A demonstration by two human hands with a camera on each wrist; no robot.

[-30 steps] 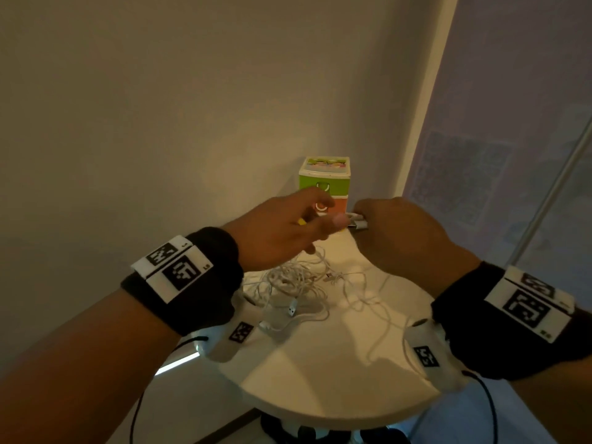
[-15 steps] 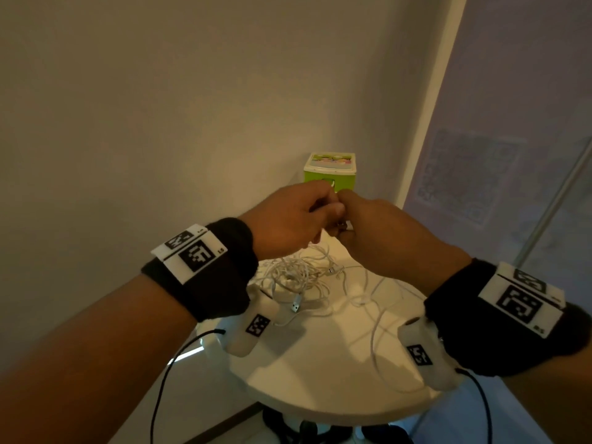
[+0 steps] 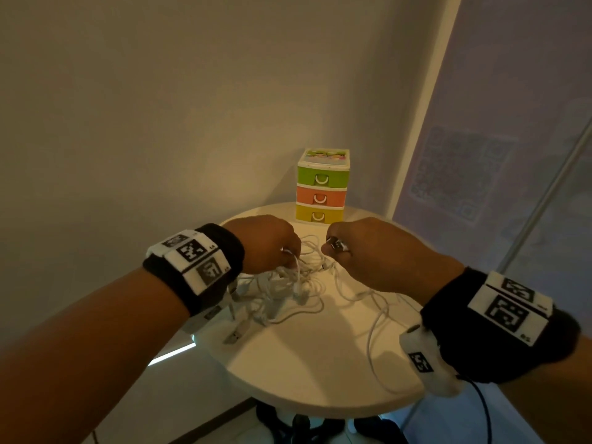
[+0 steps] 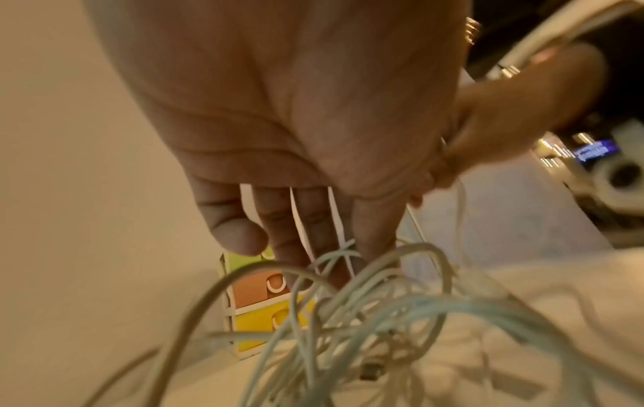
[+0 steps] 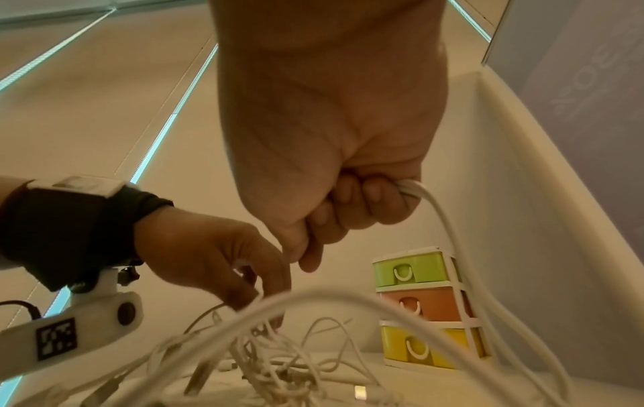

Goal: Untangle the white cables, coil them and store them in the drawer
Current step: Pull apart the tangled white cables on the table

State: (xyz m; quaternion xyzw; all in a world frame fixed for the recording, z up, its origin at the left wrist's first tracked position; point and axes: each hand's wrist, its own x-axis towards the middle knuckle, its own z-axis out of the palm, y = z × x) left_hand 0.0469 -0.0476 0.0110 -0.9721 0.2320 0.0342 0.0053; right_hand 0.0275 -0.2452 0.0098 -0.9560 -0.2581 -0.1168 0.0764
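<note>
A tangle of white cables (image 3: 285, 288) lies on the round white table (image 3: 320, 370). My left hand (image 3: 292, 255) reaches down into the top of the tangle; strands (image 4: 299, 217) run between its fingers and the thumb pinches one. My right hand (image 3: 331, 249), a short way to the right, grips a cable's end with its metal plug (image 3: 337, 244) sticking out of the fist; that white cable (image 5: 453, 247) hangs from the fist. The three-drawer unit (image 3: 322, 187), green, orange and yellow, stands behind the hands with all drawers closed.
A loose USB plug (image 3: 235, 336) lies near the table's left edge. One long strand (image 3: 373, 334) loops toward the front right rim. Walls close in behind and to the right of the drawer unit. The table's black base (image 3: 288, 424) shows below.
Both hands have dropped from in front of the drawer unit and drawn apart. The left hand has gone down into the tangle; the right still holds the plug.
</note>
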